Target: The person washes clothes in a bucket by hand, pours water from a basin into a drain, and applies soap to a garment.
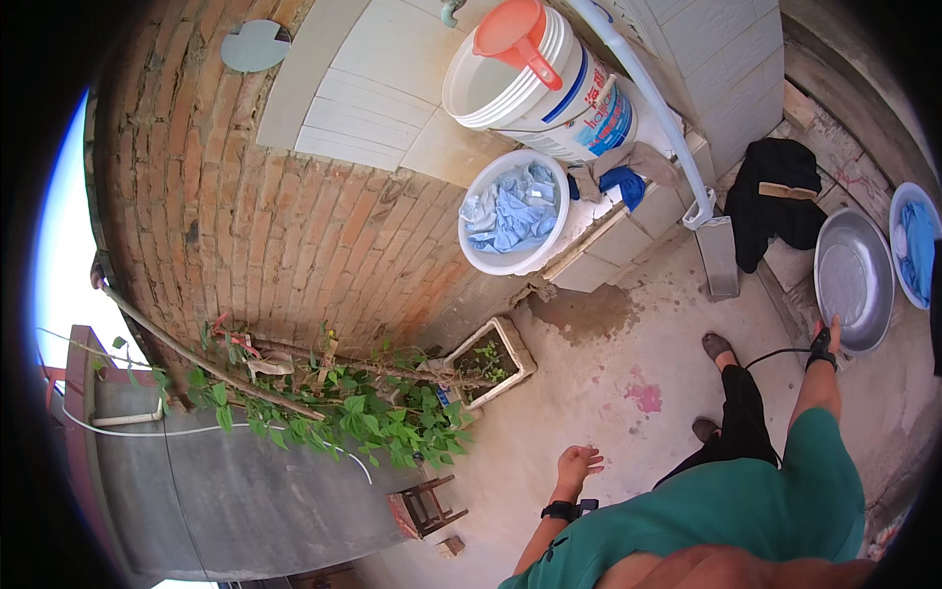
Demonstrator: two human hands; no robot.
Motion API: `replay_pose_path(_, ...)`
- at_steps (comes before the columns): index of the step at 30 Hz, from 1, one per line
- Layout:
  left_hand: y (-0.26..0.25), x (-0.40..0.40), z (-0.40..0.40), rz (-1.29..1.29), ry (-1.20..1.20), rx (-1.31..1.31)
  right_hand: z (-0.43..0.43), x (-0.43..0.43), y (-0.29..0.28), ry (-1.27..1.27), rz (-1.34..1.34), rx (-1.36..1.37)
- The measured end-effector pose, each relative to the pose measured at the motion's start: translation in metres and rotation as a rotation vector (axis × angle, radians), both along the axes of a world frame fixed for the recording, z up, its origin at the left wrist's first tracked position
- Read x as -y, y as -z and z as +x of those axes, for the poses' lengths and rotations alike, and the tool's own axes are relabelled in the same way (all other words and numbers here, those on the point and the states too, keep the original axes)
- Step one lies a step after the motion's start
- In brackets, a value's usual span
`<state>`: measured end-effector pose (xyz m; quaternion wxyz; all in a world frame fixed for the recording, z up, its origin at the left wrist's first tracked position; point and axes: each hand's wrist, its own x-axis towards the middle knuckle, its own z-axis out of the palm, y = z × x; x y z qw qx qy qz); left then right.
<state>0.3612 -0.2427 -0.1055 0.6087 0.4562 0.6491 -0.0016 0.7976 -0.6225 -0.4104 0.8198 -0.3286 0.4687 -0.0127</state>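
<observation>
My right hand [831,337] grips the near rim of a wide metal basin [852,276]. The basin looks bare inside; whether it rests on the low ledge or is lifted, I cannot tell. A black strap with a cable is around that wrist. My left hand [580,467] hangs over the concrete floor with its fingers apart, holding nothing, and a black band with a small device sits on its wrist. Beside the metal basin lie a dark garment [776,191] with a wooden brush [787,191] on it, and a white basin [895,221] holding blue cloth [917,250].
A tiled ledge [611,247] carries a white basin [471,247] of light-blue clothes and a large white bucket [508,121] with an orange dipper [508,33]. A pale pipe [655,96] runs down to a drain channel [716,258]. A planter [522,361] and small stool [423,509] stand on the floor.
</observation>
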Motion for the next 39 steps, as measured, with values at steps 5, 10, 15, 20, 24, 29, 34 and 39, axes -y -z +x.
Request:
replay_pose_path(5,-0.002,-0.01,0.012,0.009,-0.048,0.092,-0.005,-0.045,-0.022,-0.733,-0.115,-0.216)
replay_pose_path(10,-0.025,-0.057,0.018,0.195,-0.068,0.199,-0.004,-0.168,-0.124,-1.319,-0.14,0.069)
replay_pose_path(15,-0.083,-0.131,0.067,0.525,0.093,0.338,-0.004,-0.305,-0.289,-1.721,-0.26,0.381)
replay_pose_path(20,-0.113,-0.211,0.15,0.742,0.209,0.371,0.01,-0.436,-0.368,-1.855,-0.518,0.653)
replay_pose_path(24,-0.097,-0.28,0.201,0.942,0.391,0.222,0.026,-0.555,-0.357,-1.899,-0.739,0.901)
replay_pose_path(29,-0.09,-0.341,0.317,0.908,0.577,0.132,0.098,-0.643,-0.312,-1.863,-1.09,0.88)
replay_pose_path(34,-0.042,-0.421,0.339,1.05,0.708,-0.157,0.063,-0.703,-0.363,-2.102,-1.188,0.477)
replay_pose_path(39,-0.03,-0.44,0.398,0.964,0.781,-0.231,0.09,-0.716,-0.348,-2.231,-1.25,0.412)
